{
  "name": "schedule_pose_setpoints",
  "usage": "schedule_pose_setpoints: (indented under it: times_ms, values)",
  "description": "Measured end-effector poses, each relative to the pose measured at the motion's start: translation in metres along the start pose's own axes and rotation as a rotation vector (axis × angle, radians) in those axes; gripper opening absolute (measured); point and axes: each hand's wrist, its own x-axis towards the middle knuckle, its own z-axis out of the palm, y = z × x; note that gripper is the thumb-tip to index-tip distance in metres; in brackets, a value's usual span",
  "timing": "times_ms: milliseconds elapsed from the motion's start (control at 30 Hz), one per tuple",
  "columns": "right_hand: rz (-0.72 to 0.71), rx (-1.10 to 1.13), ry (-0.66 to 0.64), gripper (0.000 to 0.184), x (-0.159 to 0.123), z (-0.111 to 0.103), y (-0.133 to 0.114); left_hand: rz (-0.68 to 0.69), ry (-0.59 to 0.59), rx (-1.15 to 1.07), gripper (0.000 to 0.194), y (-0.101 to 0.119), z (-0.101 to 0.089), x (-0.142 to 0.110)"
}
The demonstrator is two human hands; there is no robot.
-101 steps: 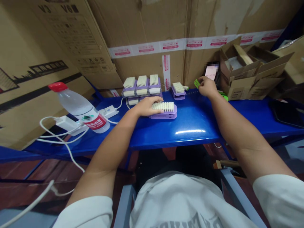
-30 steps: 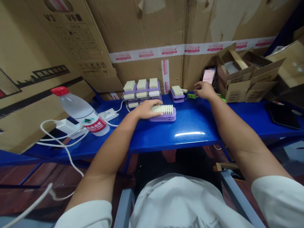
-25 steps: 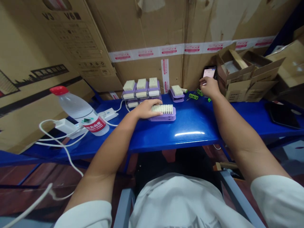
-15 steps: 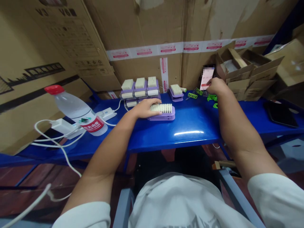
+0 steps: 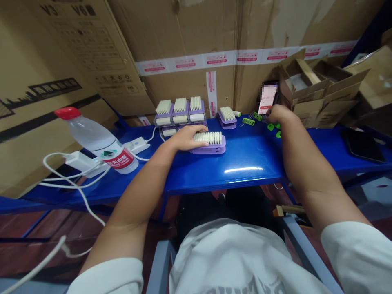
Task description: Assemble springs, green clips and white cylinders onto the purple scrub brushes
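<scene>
Left of your left grip (image 5: 185, 139): capped bottle (image 5: 118, 157), fill unclear. Just behind same grip: top row of 3 purple-backed brushes (image 5: 180, 105), grouping looks done. Left grip itself: closed across left end of purple brush (image 5: 214, 143), on desk (image 5: 211, 175). Beyond, to right: 1 separate brush (image 5: 227, 114). Nearer your right grip (image 5: 283, 114): green parts (image 5: 248, 121) loose, apparently unfinished. Right grip: bent beside phone (image 5: 267, 97); can't tell whether holding anything. Right of it: open carton (image 5: 309, 112), pale material (image 5: 296, 82) in left compartment.
</scene>
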Motion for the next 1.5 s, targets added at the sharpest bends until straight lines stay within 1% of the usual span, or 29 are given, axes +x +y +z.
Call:
schedule_pose_setpoints:
  times_ms: [100, 200, 300, 367, 433, 500, 633, 800, 933, 1100, 1233, 1367, 1433, 1500]
  values:
    - [0.042, 0.050, -0.003, 0.028, -0.004, -0.005, -0.001, -0.006, -0.004, 0.004, 0.074, 0.001, 0.000, 0.000]
    - [0.061, 0.120, -0.037, 0.026, -0.011, -0.016, 0.000, -0.009, -0.007, 0.005, 0.075, 0.002, -0.001, 0.000]
    - [-0.002, 0.104, -0.087, 0.025, -0.014, -0.028, 0.007, -0.007, -0.003, 0.007, 0.074, 0.001, 0.000, -0.001]
    - [-0.060, 0.072, -0.147, 0.027, -0.014, -0.032, 0.014, -0.010, 0.000, 0.006, 0.074, 0.001, 0.000, -0.001]
    - [-0.104, 0.037, -0.212, 0.030, -0.014, -0.034, 0.019, -0.012, -0.001, 0.007, 0.076, 0.000, 0.000, -0.001]
    - [-0.119, 0.010, -0.264, 0.033, -0.015, -0.034, 0.022, -0.009, -0.002, 0.007, 0.077, 0.000, 0.000, -0.001]
    - [-0.078, 0.029, -0.312, 0.037, -0.023, -0.038, 0.018, -0.008, 0.003, -0.004, 0.076, -0.001, 0.000, -0.001]
    - [-0.060, 0.101, -0.388, 0.036, -0.034, -0.044, 0.011, -0.014, -0.005, -0.006, 0.075, 0.001, 0.000, -0.001]
    - [-0.023, 0.108, -0.400, 0.029, -0.036, -0.045, 0.013, -0.014, 0.001, -0.007, 0.076, 0.001, 0.000, -0.001]
    - [-0.023, 0.207, -0.509, 0.019, -0.037, -0.041, 0.014, -0.016, 0.001, -0.007, 0.075, 0.001, -0.001, -0.001]
    - [-0.041, 0.282, -0.545, 0.028, -0.042, -0.043, 0.008, -0.017, 0.004, -0.005, 0.076, 0.001, -0.001, -0.001]
    - [-0.058, 0.419, -0.625, 0.023, -0.049, -0.053, 0.008, -0.026, 0.001, -0.001, 0.076, 0.001, -0.001, -0.001]
    - [-0.070, 0.425, -0.643, 0.023, -0.052, -0.057, 0.009, -0.025, -0.001, 0.001, 0.075, 0.001, 0.000, -0.001]
    - [-0.080, 0.376, -0.671, 0.035, -0.052, -0.058, 0.008, -0.023, -0.002, 0.003, 0.074, 0.001, 0.000, -0.001]
